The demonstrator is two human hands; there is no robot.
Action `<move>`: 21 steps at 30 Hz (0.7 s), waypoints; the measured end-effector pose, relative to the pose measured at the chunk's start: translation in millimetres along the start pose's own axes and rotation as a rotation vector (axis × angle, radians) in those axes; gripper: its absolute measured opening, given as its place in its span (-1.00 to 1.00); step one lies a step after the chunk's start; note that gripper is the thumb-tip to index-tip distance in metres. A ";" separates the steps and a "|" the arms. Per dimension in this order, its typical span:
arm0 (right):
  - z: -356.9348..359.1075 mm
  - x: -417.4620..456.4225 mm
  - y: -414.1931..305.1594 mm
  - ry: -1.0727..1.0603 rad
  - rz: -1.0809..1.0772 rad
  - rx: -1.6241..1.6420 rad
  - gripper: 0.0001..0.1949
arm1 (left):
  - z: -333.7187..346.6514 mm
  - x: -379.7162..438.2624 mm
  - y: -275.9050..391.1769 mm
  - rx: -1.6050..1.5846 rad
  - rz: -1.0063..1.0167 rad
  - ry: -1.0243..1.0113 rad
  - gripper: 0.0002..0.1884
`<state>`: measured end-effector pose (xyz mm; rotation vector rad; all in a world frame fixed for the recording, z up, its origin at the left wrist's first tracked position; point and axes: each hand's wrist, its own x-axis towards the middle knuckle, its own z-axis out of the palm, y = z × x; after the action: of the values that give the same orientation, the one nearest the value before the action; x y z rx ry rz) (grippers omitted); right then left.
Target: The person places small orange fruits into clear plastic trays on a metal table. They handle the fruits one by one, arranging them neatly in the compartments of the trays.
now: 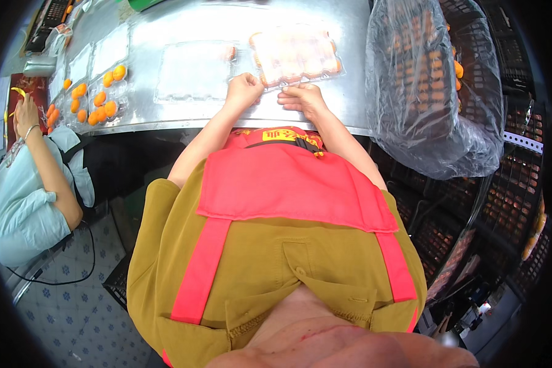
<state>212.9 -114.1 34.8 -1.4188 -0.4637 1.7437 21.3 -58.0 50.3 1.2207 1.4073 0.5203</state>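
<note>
A clear plastic clamshell pack filled with small orange citrus fruits point(299, 55) lies on the metal table point(184, 120), its lid over the fruit. At the pack's near left corner is my left hand point(246, 92), thumb and fingertips pinched together; whether they grip the pack's edge is too small to tell. My right hand point(303, 99) rests by the near edge of the same pack, fingers bent, thumb close to the rim. Left of it lies another clear clamshell tray point(193, 71), washed out by glare, with an orange fruit point(231, 53) near its far right corner.
At the right stands a black plastic crate point(476, 69) of fruit, lined with a clear plastic bag point(414, 101). Open trays with loose oranges point(100, 99) lie on the left of the table. A co-worker point(32, 193) sits at the far left. Stacked crates point(510, 193) stand at the right.
</note>
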 end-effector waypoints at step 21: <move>14.8 -4.0 -10.5 0.023 0.068 -0.048 -0.75 | -17.3 -6.3 69.1 -0.507 0.027 -0.226 -0.76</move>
<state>203.1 -107.8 49.2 -1.5028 -0.4528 1.7794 30.0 -32.8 116.7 0.8560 0.9882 0.6853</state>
